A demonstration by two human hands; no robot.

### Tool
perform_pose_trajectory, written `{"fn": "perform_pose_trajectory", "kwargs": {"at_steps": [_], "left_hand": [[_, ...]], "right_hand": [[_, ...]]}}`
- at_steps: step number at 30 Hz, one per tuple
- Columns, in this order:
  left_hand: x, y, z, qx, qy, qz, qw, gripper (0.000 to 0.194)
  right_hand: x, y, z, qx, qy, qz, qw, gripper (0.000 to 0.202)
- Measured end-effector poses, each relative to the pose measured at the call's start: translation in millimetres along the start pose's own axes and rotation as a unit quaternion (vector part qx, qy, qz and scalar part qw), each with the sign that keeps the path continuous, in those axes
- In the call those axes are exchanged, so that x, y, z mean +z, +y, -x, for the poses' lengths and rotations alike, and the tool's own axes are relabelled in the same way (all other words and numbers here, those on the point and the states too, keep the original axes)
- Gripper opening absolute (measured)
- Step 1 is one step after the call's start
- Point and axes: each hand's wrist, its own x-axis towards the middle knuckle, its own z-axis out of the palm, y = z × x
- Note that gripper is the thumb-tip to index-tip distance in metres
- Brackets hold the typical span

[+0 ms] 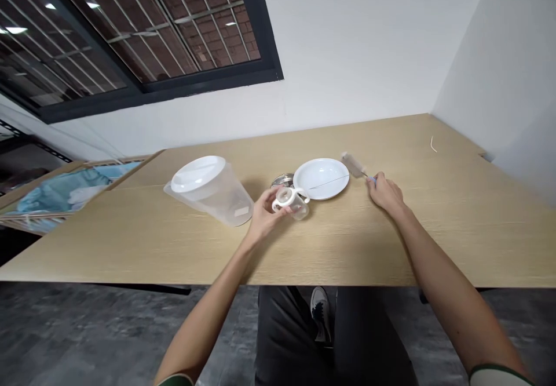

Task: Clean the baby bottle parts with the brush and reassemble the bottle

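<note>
My left hand (263, 215) is closed round a small clear cup (299, 207) with a white ring and two white side handles, like a baby's training cup. The cup is tilted just above or on the table; I cannot tell which. In my right hand (386, 192) is the blue handle of a bottle brush (354, 164), whose pale head points left toward the plate. A white plate (321, 164) lies between the hands, with a thin rod (329, 182) across it. Partly hidden behind the cup and left hand is a shiny metal dish or lid (283, 179).
A translucent pitcher (221, 195) with a white lid stands left of my left hand. Farther left is a wooden-framed crib or basket (47, 217) with blue cloth. A small white curved piece (433, 144) lies at the far right of the wooden table (469, 218), below the wall.
</note>
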Motion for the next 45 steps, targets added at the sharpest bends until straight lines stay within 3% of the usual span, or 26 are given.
{"fn": "perform_pose_trajectory", "kwargs": {"at_steps": [4,10,17,21,23,26,27,29,31,33,34,38,45], "left_hand": [[8.4,-9,13,-0.040,-0.046,0.011,0.998,0.076],[14.0,-13,16,-0.062,-0.083,0.025,0.994,0.074],[22.3,-16,20,-0.070,-0.103,0.040,0.991,0.070],[11.0,-16,15,-0.043,-0.126,0.040,0.990,0.080],[-1.6,-11,5,-0.017,-0.103,0.014,0.994,0.076],[-20.6,4,-22,0.034,0.030,-0.094,0.995,0.049],[-25.3,9,-33,0.048,0.084,-0.128,0.987,0.048],[-30.9,18,-56,0.067,0.105,-0.193,0.973,0.050],[-32.0,21,-76,0.032,0.058,-0.313,0.947,0.061],[-30.0,18,-90,-0.045,-0.004,-0.471,0.881,0.068],[-28.5,14,-93,-0.059,-0.005,-0.496,0.867,0.065],[-24.7,-7,-93,-0.087,0.003,-0.544,0.835,0.038],[-25.9,-30,-77,-0.099,-0.043,-0.589,0.801,0.035]], "right_hand": [[-3,-3,5,-0.049,-0.024,0.055,0.997,0.038],[-10,-7,7,-0.093,-0.058,0.052,0.993,0.031],[-6,8,-8,-0.003,0.079,-0.011,0.997,0.041],[-2,17,-15,0.043,0.155,-0.076,0.984,0.039],[0,21,-17,0.060,0.194,-0.108,0.973,0.037],[5,25,-22,0.069,0.245,-0.147,0.956,0.034],[7,27,-24,0.065,0.256,-0.156,0.952,0.032],[10,30,-28,0.060,0.273,-0.168,0.945,0.029],[13,32,-32,0.059,0.285,-0.182,0.939,0.027],[14,33,-34,0.056,0.288,-0.201,0.935,0.026],[14,33,-35,0.051,0.284,-0.212,0.934,0.026],[16,34,-38,0.039,0.280,-0.220,0.934,0.027],[18,41,-44,0.040,0.285,-0.227,0.930,0.027]]}}
